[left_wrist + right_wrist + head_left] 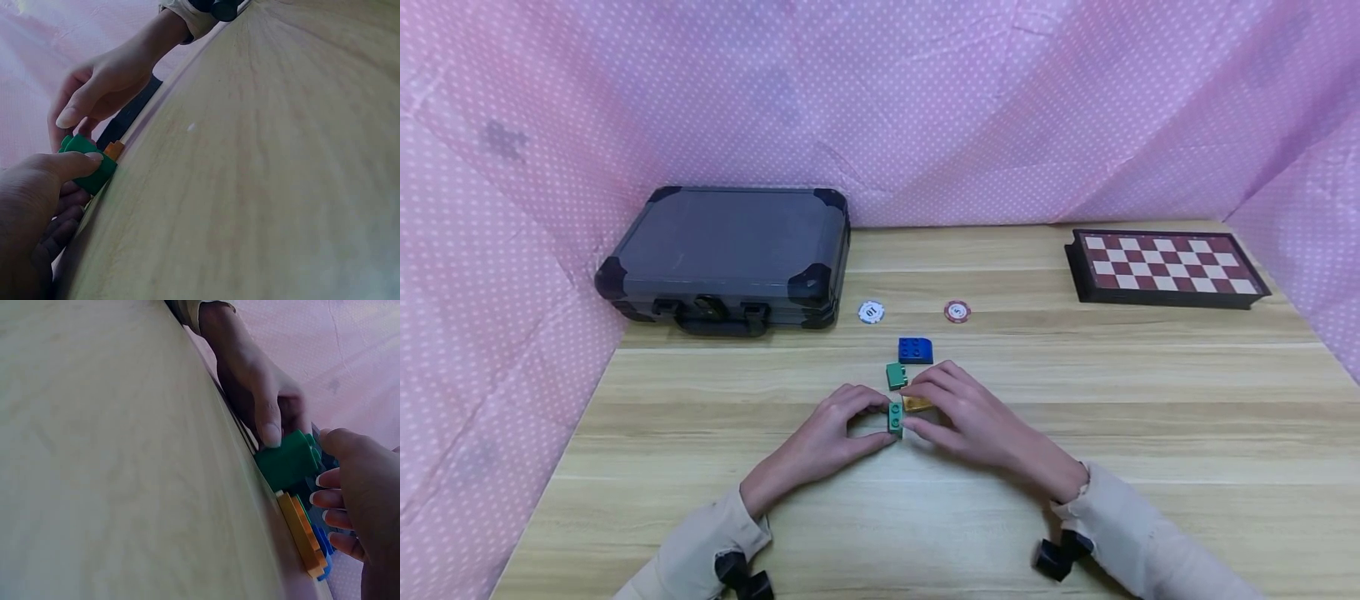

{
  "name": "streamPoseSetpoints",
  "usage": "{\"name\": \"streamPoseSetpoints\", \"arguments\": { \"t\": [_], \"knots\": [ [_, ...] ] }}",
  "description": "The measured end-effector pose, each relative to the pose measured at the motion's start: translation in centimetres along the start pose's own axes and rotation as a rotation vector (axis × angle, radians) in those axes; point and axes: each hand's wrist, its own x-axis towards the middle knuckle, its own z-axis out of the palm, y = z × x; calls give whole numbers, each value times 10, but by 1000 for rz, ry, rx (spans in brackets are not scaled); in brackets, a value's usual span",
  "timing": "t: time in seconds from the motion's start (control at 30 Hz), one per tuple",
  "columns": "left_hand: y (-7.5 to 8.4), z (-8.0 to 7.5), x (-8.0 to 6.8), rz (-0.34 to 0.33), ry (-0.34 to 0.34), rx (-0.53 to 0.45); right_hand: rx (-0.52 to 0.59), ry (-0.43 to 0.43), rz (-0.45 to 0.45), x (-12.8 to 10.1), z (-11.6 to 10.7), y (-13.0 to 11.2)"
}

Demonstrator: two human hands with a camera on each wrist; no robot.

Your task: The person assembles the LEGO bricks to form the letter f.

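Observation:
A small green toy brick [895, 418] stands studs up on the table, pinched between the thumb and fingers of my left hand [827, 429]. On its other side is my right hand [973, 421], fingers loosely bent with a gap between them and the thumb. In the right wrist view, its fingertips [322, 481] are beside the green brick [287, 462] and grip nothing. A yellow-orange brick [916, 403] lies partly hidden beneath the right fingers. Just beyond are a second green brick [896, 376], tipped with studs sideways, and a blue brick [915, 351] with studs up.
A white poker chip [871, 312] and a red one [957, 312] lie behind the bricks. At the back left sits a grey hard case [737, 242] with black corners. A checkered game board [1165, 265] is at the back right. Pink dotted cloth [925, 108] hangs around the table.

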Motion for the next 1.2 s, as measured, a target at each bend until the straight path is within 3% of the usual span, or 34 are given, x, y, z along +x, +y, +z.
{"name": "streamPoseSetpoints", "arguments": {
  "t": [0.5, 0.8, 1.2],
  "knots": [
    [2, 0, 0, -42, -1, 2, -68, 56, 60, -11, -12, 17],
    [1, 0, 0, -40, 0, 0, -85, -9, 128, -14, -12, 27],
    [0, 0, 0, -46, -3, -9, -113, -53, 145, -14, -11, 29]
  ]
}}
